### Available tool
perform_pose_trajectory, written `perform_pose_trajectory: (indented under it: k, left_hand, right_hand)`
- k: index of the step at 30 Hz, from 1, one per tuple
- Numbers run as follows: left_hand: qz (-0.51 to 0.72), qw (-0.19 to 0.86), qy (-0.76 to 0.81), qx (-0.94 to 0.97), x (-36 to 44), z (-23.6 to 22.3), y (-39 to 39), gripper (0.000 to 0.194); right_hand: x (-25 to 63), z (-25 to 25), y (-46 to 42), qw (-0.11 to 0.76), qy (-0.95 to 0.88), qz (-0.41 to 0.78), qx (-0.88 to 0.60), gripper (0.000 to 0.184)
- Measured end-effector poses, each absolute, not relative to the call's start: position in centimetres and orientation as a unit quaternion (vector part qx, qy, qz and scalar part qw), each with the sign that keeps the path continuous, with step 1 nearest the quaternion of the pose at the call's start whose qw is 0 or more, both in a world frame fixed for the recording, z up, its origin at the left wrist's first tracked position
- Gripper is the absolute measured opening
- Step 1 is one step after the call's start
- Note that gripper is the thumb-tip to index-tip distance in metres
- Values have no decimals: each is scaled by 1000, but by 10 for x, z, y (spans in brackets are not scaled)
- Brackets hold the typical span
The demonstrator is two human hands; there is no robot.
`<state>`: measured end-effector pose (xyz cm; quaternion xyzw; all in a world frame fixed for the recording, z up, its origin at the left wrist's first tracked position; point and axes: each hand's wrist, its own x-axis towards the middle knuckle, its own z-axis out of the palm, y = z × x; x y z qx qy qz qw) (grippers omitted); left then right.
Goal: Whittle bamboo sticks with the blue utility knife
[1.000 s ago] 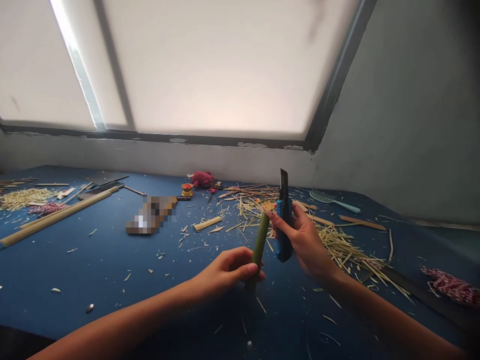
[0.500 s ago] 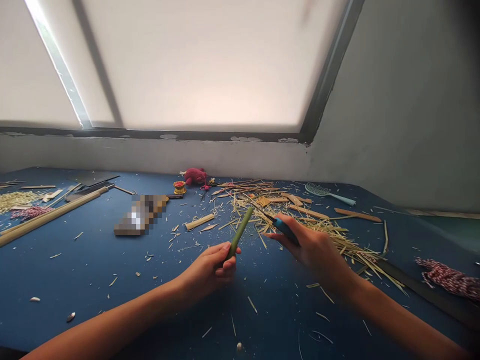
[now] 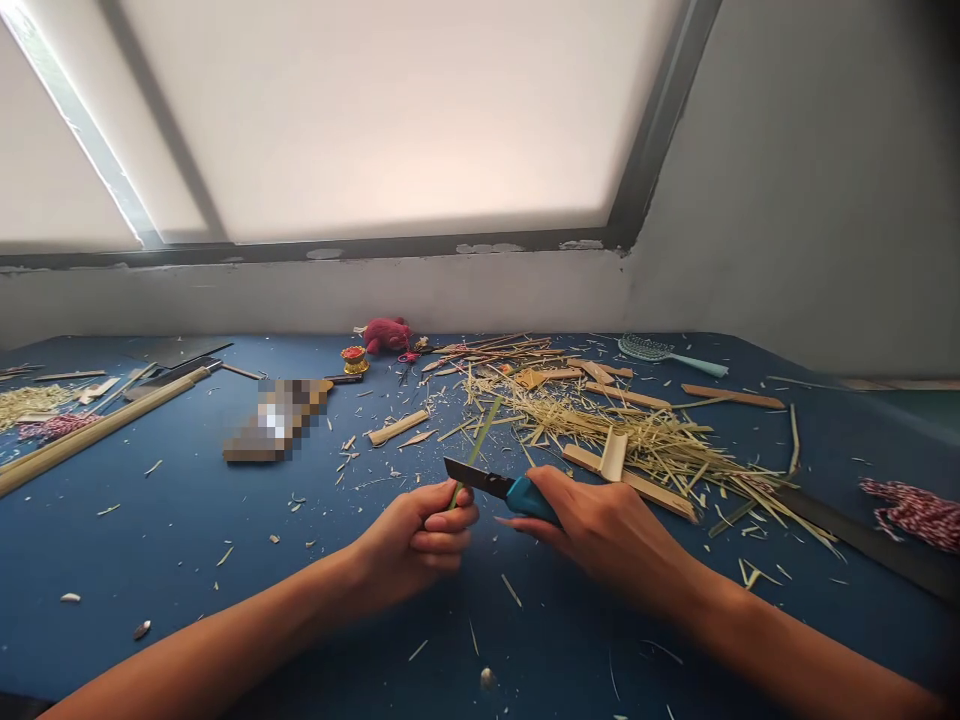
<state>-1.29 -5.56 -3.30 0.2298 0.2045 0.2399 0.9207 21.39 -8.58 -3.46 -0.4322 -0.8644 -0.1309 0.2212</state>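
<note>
My left hand (image 3: 431, 530) is closed around the lower end of a thin green bamboo strip (image 3: 484, 432), which points up and away, slightly to the right. In my right hand (image 3: 600, 520) is a utility knife (image 3: 532, 500) with a blue handle and a dark blade. The blade lies across the strip just above my left thumb and fingertips; whether it cuts in cannot be made out. Beyond my right hand lie a pale curved bamboo piece (image 3: 614, 456) and a heap of thin bamboo shavings (image 3: 600, 420).
Flat bamboo pieces (image 3: 731, 396) and a pale green hairbrush (image 3: 652, 349) lie at the back right. Red-and-white twine (image 3: 915, 512) is at the right edge. A long bamboo pole (image 3: 112, 430) rests on the left. A red plush toy (image 3: 386, 335) sits near the wall. Scraps dot the blue table (image 3: 247, 640).
My right hand has brought the knife left and down, from near the strip's top end to just above my left fingers. The strip now looks narrower. The view has shifted slightly.
</note>
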Motion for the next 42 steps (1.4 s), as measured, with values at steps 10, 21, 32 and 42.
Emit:
perform_pose_trajectory:
  k: [10,21,32,42]
  left_hand:
    - [184,944,224,161,-13,-31,-60,20]
    - [201,906,220,300,-11,-24,-70,31]
    - [290,857,247,348,-2,-24,-71,31]
    - [247,860,270,356,-11,-27,-69,21]
  right_hand:
    - [212,-34,-89,194,-877,-145,-416,42]
    - [280,-15,-40,115,-707,-172,-677,65]
    - [214,-27,-88,228,-837,-196,-458,44]
    - [212,-32,-92,196,-868,-173,-422,43]
